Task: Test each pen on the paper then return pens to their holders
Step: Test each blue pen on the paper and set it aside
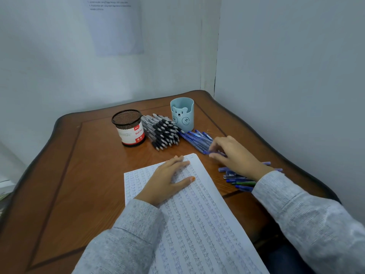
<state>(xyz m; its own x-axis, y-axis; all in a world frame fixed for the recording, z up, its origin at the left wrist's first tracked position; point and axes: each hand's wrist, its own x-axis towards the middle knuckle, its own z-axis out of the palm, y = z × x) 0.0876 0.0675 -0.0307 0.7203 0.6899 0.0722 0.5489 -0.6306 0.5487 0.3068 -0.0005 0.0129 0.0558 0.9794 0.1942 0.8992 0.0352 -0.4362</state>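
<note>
Paper [197, 214], covered in rows of small pen marks, is lying slantwise across the near middle of the desk [79, 175]. You are pressing your left hand [167, 180] flat on its upper part, with the fingers straight and the thumb spread out to the side, gripping nothing.

Your right hand [235, 155] is reaching to the right of the sheet's top corner, at the near end of a loose pile of blue pens [195, 139]. The fingertips are curling over one blue pen [206, 152] there, with the thumb just below it. The hand is blurred, so you cannot tell whether it is actually pinching that pen or only touching it.

A second heap of blue pens [235, 178], with one green among them, is lying under your right wrist, just beside the paper's right edge.

Farther back, a black mesh holder [129, 127] with a white and red label is standing upright to the left. A pale blue holder with a bear face [182, 114] is standing upright to the right. No pens are showing above either rim. A pile of black-grip pens [162, 131] is lying between the two holders, and the first blue pile is starting at the bear holder's foot. Grey sleeves [128, 234] are covering both your forearms.
</note>
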